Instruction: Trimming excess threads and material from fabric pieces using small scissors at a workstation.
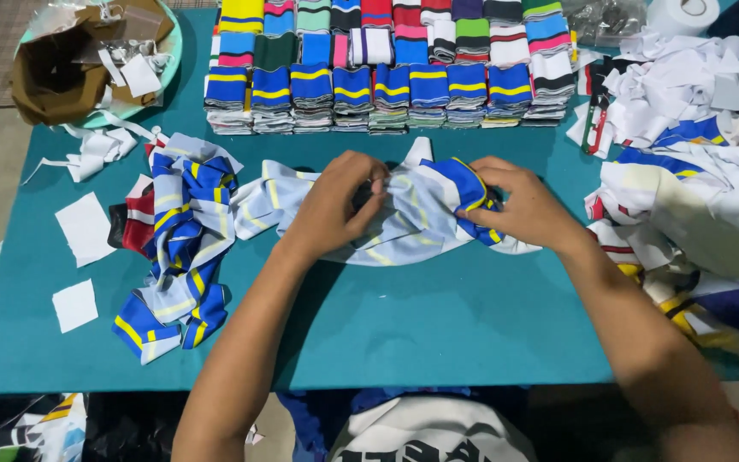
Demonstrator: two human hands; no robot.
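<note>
Both hands work one piece at the middle of the teal bench [438,325]. The piece is a pale blue fabric strip [404,224] with yellow lines and a dark blue, yellow-edged cuff end; its long axis runs left to right across the bench, bunched in the centre.

Left hand [339,201]: fingers curled together, pinching the bunched middle of the strip from above. Right hand [519,204]: closed on the dark blue end of the same strip, thumb on top. Each hand lies directly on the piece, the right at its end, the left nearer its centre.

Left of the strip, touching its tail: a loose heap of blue-yellow-white strips [180,248]. Behind it, well apart: folded rib bands in stacked rows [387,81], many colours. Right edge: a large pile of white and blue pieces [694,180].

Containers: a mint green basin [173,56] at far left holds a brown paper bag [53,77] and white scraps. Loose white paper squares [85,227] lie on the bench's left side.
</note>
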